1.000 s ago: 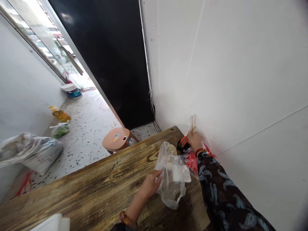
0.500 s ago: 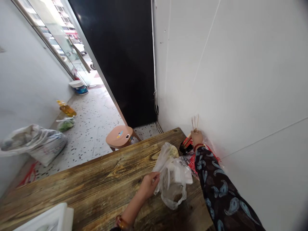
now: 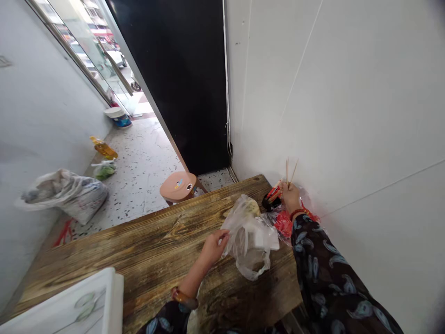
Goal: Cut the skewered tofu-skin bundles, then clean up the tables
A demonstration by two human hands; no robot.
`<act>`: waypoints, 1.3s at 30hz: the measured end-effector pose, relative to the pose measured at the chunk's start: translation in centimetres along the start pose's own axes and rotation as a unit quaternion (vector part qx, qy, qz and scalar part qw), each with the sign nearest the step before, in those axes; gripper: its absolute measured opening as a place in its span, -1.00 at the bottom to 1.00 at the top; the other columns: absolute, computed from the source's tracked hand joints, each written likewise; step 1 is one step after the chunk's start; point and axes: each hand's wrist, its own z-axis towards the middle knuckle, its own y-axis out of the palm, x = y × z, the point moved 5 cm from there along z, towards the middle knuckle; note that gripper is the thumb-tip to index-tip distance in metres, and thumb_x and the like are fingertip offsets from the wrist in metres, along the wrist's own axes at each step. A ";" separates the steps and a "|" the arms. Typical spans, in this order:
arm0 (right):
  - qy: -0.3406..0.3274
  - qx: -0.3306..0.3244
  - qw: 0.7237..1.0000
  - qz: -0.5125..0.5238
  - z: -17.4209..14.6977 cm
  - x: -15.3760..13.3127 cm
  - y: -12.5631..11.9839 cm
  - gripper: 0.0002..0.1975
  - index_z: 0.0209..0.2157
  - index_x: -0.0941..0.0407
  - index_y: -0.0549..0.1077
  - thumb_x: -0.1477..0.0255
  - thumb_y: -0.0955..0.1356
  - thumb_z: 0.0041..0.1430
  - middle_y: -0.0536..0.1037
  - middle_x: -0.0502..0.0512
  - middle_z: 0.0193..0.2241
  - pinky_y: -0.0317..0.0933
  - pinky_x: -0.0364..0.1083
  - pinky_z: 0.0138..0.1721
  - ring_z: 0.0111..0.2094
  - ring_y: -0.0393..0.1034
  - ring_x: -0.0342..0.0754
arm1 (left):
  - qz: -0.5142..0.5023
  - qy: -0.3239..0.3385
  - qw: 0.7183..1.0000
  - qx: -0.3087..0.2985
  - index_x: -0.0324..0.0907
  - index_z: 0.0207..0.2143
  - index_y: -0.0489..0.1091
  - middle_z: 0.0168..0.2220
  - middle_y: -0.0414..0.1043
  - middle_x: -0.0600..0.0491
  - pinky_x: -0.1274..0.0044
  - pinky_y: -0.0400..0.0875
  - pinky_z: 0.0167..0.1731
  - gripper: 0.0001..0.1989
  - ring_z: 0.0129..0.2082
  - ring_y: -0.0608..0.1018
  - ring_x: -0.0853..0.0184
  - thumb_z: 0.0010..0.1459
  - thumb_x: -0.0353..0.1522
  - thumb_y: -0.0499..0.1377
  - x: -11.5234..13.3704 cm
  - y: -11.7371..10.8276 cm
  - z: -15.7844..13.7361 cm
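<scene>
My right hand [image 3: 291,198] is closed around thin wooden sticks [image 3: 292,170], whose tips point up near the wall. Whether they are chopsticks or skewers I cannot tell. Just left of that hand lies a black and red packet [image 3: 273,195]. Red plastic wrapping [image 3: 284,224] sits below it. My left hand [image 3: 213,246] has its fingers curled in a pinch at the left edge of a clear plastic bag [image 3: 239,232]. Something pale and round [image 3: 253,208] shows through the bag's top, and a white packet [image 3: 260,239] lies at its right side.
A wooden table [image 3: 167,250] carries everything, with a white box lid [image 3: 69,301] at its front left. Beyond its far edge stands a pink stool [image 3: 178,186]. On the floor are a white sack [image 3: 79,197], an oil bottle [image 3: 106,149] and a bucket [image 3: 120,117]. A wall [image 3: 365,116] borders the right.
The view has shifted slightly, showing more of the white box lid. The sticks in my right hand now spread more apart. My left hand stays at the bag's edge.
</scene>
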 end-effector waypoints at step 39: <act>-0.150 -0.409 0.866 0.245 -31.1 -22.7 -0.8 -0.79 -0.28 0.07 0.47 0.24 0.32 0.19 0.45 -0.02 -0.48 0.20 -0.15 -0.45 -0.48 0.32 -0.14 | -0.407 -0.129 0.889 0.164 -0.18 -0.27 0.30 -0.56 0.15 0.23 0.62 -0.17 -0.67 -0.70 -0.67 0.04 0.54 0.14 -0.12 0.13 9.5 -10.0 -15.7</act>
